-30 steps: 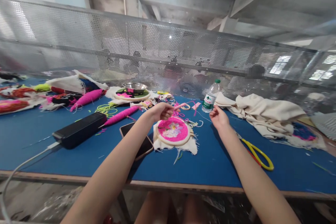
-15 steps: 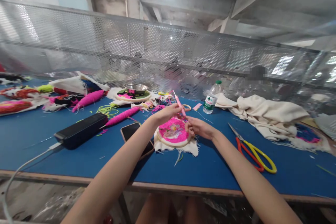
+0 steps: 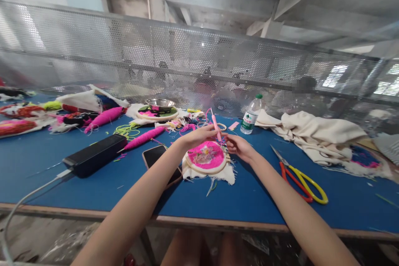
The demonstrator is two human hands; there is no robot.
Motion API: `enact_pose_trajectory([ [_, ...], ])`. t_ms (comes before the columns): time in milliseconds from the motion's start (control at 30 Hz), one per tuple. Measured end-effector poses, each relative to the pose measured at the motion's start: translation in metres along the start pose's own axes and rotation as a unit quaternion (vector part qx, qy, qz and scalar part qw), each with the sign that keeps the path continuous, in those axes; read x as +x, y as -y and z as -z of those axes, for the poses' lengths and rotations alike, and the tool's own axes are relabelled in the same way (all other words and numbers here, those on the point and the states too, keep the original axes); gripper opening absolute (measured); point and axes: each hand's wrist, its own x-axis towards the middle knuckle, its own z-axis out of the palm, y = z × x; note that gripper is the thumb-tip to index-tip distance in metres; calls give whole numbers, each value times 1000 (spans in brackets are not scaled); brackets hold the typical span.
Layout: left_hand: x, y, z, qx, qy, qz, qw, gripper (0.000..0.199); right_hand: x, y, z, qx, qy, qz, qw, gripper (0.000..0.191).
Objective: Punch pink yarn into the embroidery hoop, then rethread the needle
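Observation:
Above the embroidery hoop, my left hand (image 3: 203, 134) holds a pink punch needle tool (image 3: 215, 127), its metal tip pointing up. My right hand (image 3: 237, 144) is closed just right of the tool's lower end; its fingers are pinched on something too small to make out, perhaps thread. Below both hands a round wooden hoop (image 3: 207, 171) with bright pink stitching and a pale flower lies on the table, with frayed white cloth around it. A phone (image 3: 153, 156) lies partly under my left forearm.
Scissors (image 3: 296, 174) with red and yellow handles lie right. A water bottle (image 3: 250, 116) and beige cloth (image 3: 321, 133) stand behind. Left are a black power bank (image 3: 95, 156), pink yarn (image 3: 145, 138) and a second hoop (image 3: 174, 115) under a metal bowl (image 3: 160, 103).
My right hand has moved slightly right, away from the hoop's pink stitching and the tool. The tool in my left hand has shifted a little to the right.

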Motion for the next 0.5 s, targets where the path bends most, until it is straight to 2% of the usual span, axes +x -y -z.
enact_pose_trajectory([
  [500,0,4,2,-7,17,8,1000,19,7,-2,13,41,-115,21,992,26],
])
